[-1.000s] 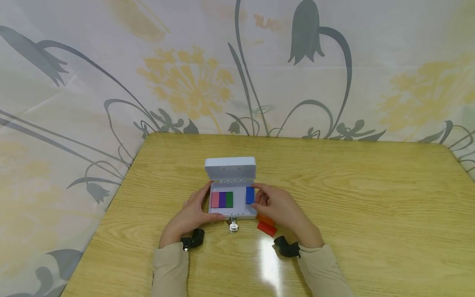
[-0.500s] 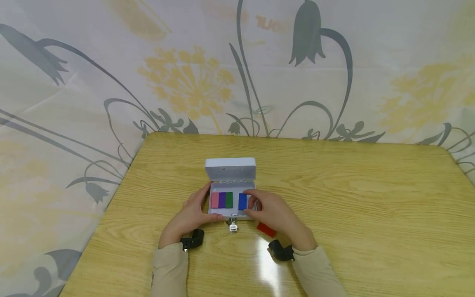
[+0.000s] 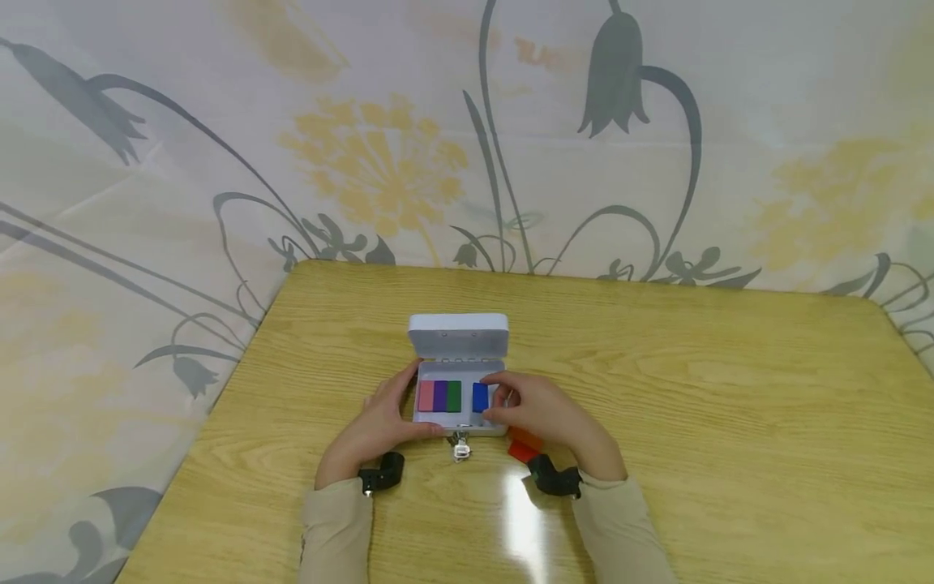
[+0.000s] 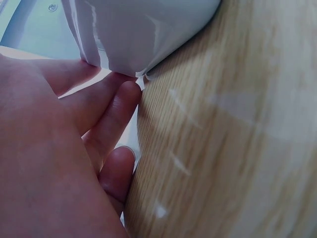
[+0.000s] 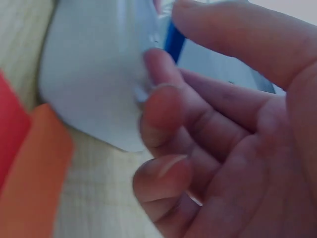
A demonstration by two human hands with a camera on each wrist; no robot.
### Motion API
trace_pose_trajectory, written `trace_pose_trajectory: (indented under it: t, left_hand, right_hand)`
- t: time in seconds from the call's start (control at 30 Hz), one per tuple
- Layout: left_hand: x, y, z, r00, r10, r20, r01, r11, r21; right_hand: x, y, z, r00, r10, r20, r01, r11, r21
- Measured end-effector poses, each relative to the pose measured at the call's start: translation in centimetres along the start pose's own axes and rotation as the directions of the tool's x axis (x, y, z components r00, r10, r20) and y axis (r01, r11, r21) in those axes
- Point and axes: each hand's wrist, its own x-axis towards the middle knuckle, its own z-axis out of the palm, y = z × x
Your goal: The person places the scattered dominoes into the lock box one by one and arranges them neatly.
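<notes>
Orientation: clock positions refer to the head view, 12 o'clock being the table's [image 3: 730, 405] far edge.
White box [image 3: 452, 371]: on the wood-grain surface, its lid [image 3: 458, 337] raised at 12 o'clock.
Left hand [image 3: 379, 422]: between 8 and 9 o'clock of the box, gripping its left end, thumb at the front wall, index finger at the far corner; the other fingers are largely concealed here, while the left wrist view shows fingertips at a white corner, the box being cut off by the upper edge.
Right hand [image 3: 543, 410]: at 3 o'clock, pinching the blue block [image 3: 479, 397] between thumb and index finger; the remaining fingers are curled, and blurred in the right wrist view.
Pinched block: inside the box, towards 3 o'clock; whether it touches the box floor cannot be told. The right wrist view shows only a narrow blue strip.
Block row: pink block [image 3: 426, 397], purple block [image 3: 440, 397] and green block [image 3: 454, 397], side by side at 9 o'clock inside the box.
Loose blocks: orange block [image 3: 526, 439] and red block [image 3: 521, 451], outside the box at 4 o'clock; the first partly hidden by the right hand, the second by the black wrist device [image 3: 554, 477]; both cropped in the right wrist view.
Metal fitting [image 3: 461, 448]: at 6 o'clock, by the front wall; detail indistinct.
</notes>
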Motion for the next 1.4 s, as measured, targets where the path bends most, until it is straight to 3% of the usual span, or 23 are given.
trace_pose_trajectory:
  t: [0.23, 0.53, 0.73, 0.83, 1.1, 1.4]
  left_hand:
    - [0.1, 0.0, 0.0, 1.000, -0.009, 0.002, 0.009, 1.000, -0.005]
    - [0.1, -0.2, 0.1, 1.000, -0.007, 0.002, 0.007, 1.000, -0.017]
    - [0.0, -0.2, 0.0, 1.000, -0.009, 0.002, 0.010, 1.000, -0.024]
    - [0.1, -0.1, 0.0, 1.000, -0.001, 0.003, 0.001, 1.000, -0.029]
    - [0.3, -0.1, 0.1, 0.999, 0.036, 0.007, -0.035, 0.998, -0.044]
    - [0.3, -0.4, 0.1, 1.000, 0.027, 0.010, -0.026, 0.998, -0.052]
  right_hand:
    - [0.5, -0.3, -0.2, 0.999, 0.040, -0.003, -0.040, 0.999, 0.013]
    - [1.2, -0.6, 0.3, 0.994, 0.066, -0.085, -0.074, 0.992, -0.104]
    - [1.8, -0.7, 1.5, 0.989, -0.021, -0.148, -0.026, 0.951, -0.310]
    - [1.9, -0.6, 1.9, 0.985, -0.034, -0.169, -0.030, 0.932, -0.361]
    - [1.9, -0.6, 2.4, 0.981, -0.022, -0.193, -0.061, 0.908, -0.414]
    - [2.1, -1.0, 3.2, 0.977, 0.036, -0.212, -0.132, 0.880, -0.457]
